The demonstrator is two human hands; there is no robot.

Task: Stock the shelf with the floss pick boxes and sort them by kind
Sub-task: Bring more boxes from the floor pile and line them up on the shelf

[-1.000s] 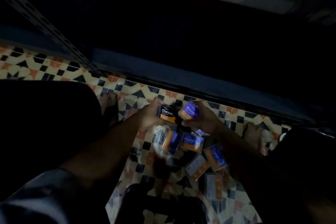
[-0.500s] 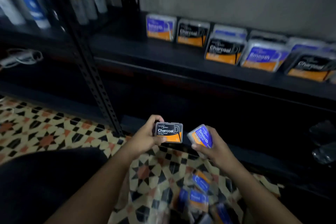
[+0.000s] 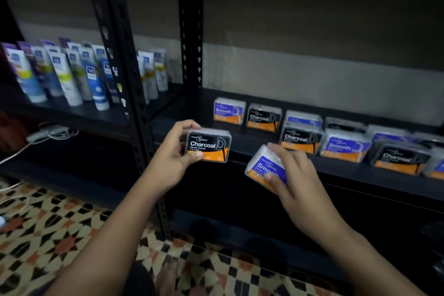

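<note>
Reaching toward the shelf point(image 3: 252, 149), left hand point(image 3: 171, 155) grips a Charcoal box point(image 3: 208, 144), right hand point(image 3: 292, 173) a tilted Smooth box point(image 3: 265, 168).

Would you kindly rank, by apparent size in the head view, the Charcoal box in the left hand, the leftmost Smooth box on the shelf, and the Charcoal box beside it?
1. Held Charcoal box, largest, though nearest the camera.
2. Shelf Smooth box and shelf Charcoal box: they look alike, so unranked.
</note>
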